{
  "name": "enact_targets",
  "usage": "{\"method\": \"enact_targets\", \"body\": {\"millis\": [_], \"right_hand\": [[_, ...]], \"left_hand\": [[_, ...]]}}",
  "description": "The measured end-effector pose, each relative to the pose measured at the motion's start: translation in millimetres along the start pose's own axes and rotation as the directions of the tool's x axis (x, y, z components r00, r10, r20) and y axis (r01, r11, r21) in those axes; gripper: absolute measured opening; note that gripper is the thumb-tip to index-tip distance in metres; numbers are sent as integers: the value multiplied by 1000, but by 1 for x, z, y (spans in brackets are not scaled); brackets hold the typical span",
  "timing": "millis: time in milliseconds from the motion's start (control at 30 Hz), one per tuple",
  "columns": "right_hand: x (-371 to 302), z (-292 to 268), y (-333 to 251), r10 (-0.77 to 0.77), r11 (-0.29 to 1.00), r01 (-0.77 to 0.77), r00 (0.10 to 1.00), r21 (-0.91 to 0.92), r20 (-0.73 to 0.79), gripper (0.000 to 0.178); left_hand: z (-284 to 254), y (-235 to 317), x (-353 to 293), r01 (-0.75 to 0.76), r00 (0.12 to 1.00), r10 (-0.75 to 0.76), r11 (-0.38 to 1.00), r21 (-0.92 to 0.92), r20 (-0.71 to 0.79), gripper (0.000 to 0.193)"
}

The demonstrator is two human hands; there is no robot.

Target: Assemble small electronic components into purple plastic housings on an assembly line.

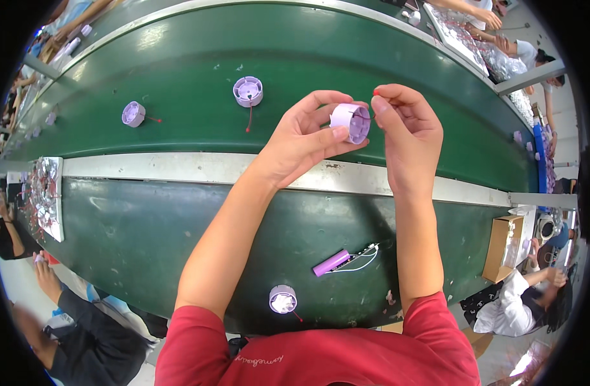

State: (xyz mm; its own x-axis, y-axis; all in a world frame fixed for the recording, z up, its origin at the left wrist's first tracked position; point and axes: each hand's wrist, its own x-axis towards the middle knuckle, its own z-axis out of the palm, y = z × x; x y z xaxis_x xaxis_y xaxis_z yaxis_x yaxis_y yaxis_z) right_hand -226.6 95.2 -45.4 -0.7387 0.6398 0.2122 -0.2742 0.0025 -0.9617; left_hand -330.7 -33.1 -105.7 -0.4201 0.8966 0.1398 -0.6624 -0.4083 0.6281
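Over the far green belt, my left hand (314, 125) grips a round lilac plastic housing (350, 122), its open side turned to the right. A thin dark lead runs from the housing toward my right hand (410, 125), whose thumb and forefinger pinch its small red tip (376, 93). On the belt to the left lie two similar lilac housings, one upright (248, 92) and one farther left (133, 114), each with a red-tipped lead. Nearer me sits another housing (282, 300) with something white inside. To its right lies a purple cylindrical battery (331, 263) beside a narrow circuit board with white wires.
A metal rail (179, 170) divides the far belt from the near green table (140, 219). A white tray of wired parts (49, 199) stands at the left, a cardboard box (502, 248) at the right. Other people work along both sides and across the belt.
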Motion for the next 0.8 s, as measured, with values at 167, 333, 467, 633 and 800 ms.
{"method": "enact_targets", "body": {"millis": [167, 333, 467, 633, 800], "right_hand": [[-1, -2, -4, -71, 962, 88, 995, -259, 75, 16], [0, -4, -5, -249, 763, 311, 950, -566, 187, 19], [-3, 2, -12, -166, 823, 196, 981, -533, 104, 19], [-6, 3, -13, -107, 815, 147, 989, -561, 103, 20], [-9, 5, -11, -131, 703, 172, 985, -690, 113, 19]], "left_hand": [[-1, 0, 0, -31, 999, 30, 999, -12, -23, 41], [-2, 0, 0, -24, 999, 24, 1000, 1, -20, 40], [2, 2, 1, -21, 1000, 20, 999, -49, -23, 38], [3, 2, 1, -10, 999, 9, 1000, -24, -48, 38], [-1, -4, 1, -16, 999, 18, 998, 58, -29, 39]]}}
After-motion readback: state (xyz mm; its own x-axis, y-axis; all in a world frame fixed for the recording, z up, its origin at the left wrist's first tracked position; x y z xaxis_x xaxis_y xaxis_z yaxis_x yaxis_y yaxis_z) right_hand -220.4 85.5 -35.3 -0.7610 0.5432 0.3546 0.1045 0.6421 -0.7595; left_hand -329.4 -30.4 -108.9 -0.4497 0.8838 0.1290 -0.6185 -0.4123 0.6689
